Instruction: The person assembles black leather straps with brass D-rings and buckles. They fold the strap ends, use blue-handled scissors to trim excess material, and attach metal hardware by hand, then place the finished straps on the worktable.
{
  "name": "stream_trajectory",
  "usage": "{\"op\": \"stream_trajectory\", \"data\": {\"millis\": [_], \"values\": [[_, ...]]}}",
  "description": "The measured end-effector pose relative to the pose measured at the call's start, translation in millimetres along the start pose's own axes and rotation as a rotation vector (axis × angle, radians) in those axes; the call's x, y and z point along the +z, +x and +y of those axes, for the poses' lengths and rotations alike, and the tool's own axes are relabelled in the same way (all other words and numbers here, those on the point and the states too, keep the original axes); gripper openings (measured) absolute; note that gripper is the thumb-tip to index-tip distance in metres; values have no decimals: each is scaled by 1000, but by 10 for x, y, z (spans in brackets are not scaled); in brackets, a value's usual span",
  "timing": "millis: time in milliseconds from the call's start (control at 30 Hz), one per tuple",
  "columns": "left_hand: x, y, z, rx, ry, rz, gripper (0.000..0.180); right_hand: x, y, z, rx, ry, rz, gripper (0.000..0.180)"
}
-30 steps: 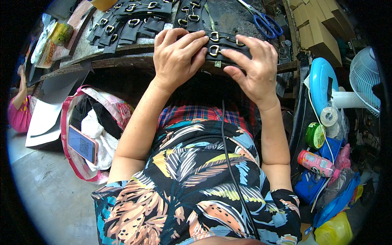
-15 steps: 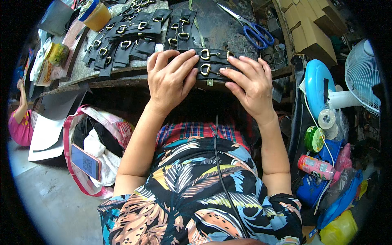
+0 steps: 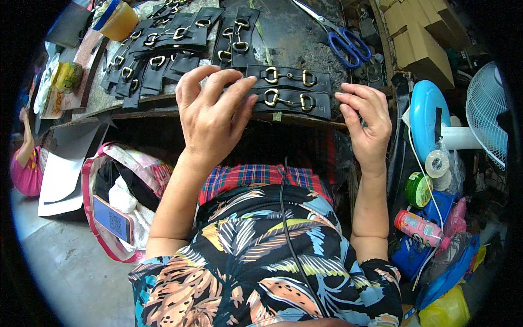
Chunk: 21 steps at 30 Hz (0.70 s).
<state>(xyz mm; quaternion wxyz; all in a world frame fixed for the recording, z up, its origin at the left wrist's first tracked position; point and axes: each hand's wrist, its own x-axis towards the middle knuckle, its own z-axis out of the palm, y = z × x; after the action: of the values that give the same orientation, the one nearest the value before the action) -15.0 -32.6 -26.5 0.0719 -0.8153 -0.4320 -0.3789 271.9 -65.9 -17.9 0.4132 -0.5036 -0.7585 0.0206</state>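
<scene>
Two black leather straps with gold-coloured horsebit hardware, the upper strap and the lower strap, lie one above the other along the bench's near edge. My left hand is at their left ends with its fingers curved and apart. Its fingertips are close to the leather; I cannot tell whether they touch it. Just off the right ends, my right hand hovers with parted fingers and holds nothing. Both straps lie flat and are mostly uncovered.
Several more black straps with gold hardware are piled at the left of the bench. Blue-handled scissors lie at the back right. A tub stands far left; cardboard boxes and a white fan are on the right.
Both hands have come off the straps, the left moving left and nearer, the right moving right. The straps' right ends and hardware now show fully.
</scene>
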Motion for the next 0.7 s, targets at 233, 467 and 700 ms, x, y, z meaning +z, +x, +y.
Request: {"op": "stream_trajectory", "data": {"millis": [233,467,700], "values": [[23,187,-52,28,-3,-65,21,215,209,-52,-152,-163,-71,27],[-60,109,-69,55,-82,-133,29,307,294,-11,-180,-165,-101,31],[20,60,-109,55,-128,-146,26,347,288,-18,-211,-243,-150,43]]}}
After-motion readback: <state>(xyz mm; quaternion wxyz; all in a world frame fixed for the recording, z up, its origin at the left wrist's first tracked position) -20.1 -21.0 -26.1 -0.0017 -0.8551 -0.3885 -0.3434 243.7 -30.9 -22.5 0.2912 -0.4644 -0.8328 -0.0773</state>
